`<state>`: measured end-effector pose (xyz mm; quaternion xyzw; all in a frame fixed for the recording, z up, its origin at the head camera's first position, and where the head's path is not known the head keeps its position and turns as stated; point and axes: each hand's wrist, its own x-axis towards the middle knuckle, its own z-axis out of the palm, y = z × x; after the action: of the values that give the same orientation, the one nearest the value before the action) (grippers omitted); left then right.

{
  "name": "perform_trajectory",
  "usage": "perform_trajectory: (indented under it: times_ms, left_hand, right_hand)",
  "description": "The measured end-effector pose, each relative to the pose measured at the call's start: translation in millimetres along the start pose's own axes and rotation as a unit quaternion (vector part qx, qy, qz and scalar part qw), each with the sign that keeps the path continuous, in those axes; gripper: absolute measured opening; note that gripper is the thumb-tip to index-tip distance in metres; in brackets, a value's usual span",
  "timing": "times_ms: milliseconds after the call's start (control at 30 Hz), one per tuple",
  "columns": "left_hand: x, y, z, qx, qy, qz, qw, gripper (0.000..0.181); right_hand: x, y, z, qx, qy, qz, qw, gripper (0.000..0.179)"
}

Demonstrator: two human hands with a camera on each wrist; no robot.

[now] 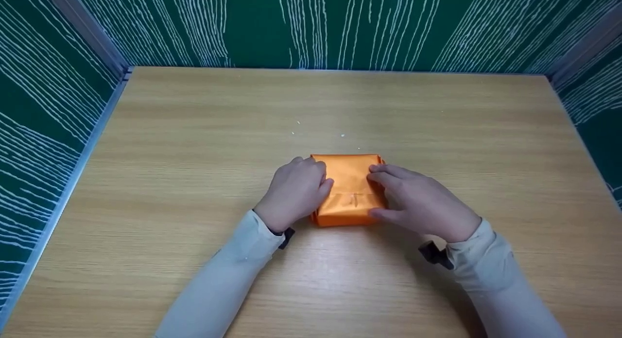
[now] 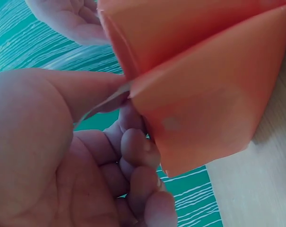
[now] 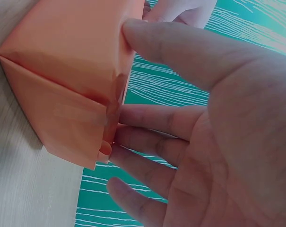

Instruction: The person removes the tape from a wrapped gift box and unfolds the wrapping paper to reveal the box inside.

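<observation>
An orange paper-wrapped package (image 1: 352, 182) with folded ends sits on the table in the head view. At its left end, my left hand (image 1: 299, 185) pinches a thin translucent strip of tape (image 2: 102, 104) between thumb and forefinger, right by the folded flap (image 2: 195, 109). The other left fingers curl loosely below. My right hand (image 1: 423, 199) rests against the right end with fingers spread and fairly straight; in the right wrist view its thumb (image 3: 152, 40) presses the package's edge. A strip of clear tape (image 3: 76, 113) lies across the right end's flap.
The package lies on a light wood table (image 1: 194, 134). A few tiny white scraps (image 1: 342, 135) are scattered beyond it. Green panels with white streaks (image 1: 272, 32) border the table at the back and sides.
</observation>
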<state>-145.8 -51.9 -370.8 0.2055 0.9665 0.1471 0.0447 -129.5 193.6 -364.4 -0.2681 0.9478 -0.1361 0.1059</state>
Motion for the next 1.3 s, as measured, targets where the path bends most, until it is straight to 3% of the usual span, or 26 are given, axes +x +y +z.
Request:
perform_trajectory:
  times_ms: [300,700,933,1100,1300]
  left_hand:
    - [-1.7,-4.1,-1.6,-0.014,0.029,0.014,0.9994,0.025]
    - [-2.9,-1.8,-6.5,-0.007,0.035,0.023,0.9991,0.027]
    - [-3.1,-0.9,-6.9,-0.004,0.040,0.019,0.9990,0.023]
    - [-4.1,-1.2,-6.5,0.002,0.050,0.006,0.9988,0.024]
    - [-5.0,-1.2,-6.1,-0.009,0.062,0.013,0.9980,0.032]
  right_hand:
    - [2.7,0.4,0.6,0.004,0.005,-0.010,0.9999,0.075]
    - [-0.3,0.8,-0.2,0.002,0.004,-0.003,1.0000,0.075]
    - [-1.1,1.1,0.1,-0.001,-0.005,0.009,0.9999,0.078]
    - [-0.8,1.2,0.1,-0.002,0.003,-0.001,1.0000,0.077]
    - [-1.9,1.7,0.6,-0.003,0.014,-0.013,0.9998,0.075]
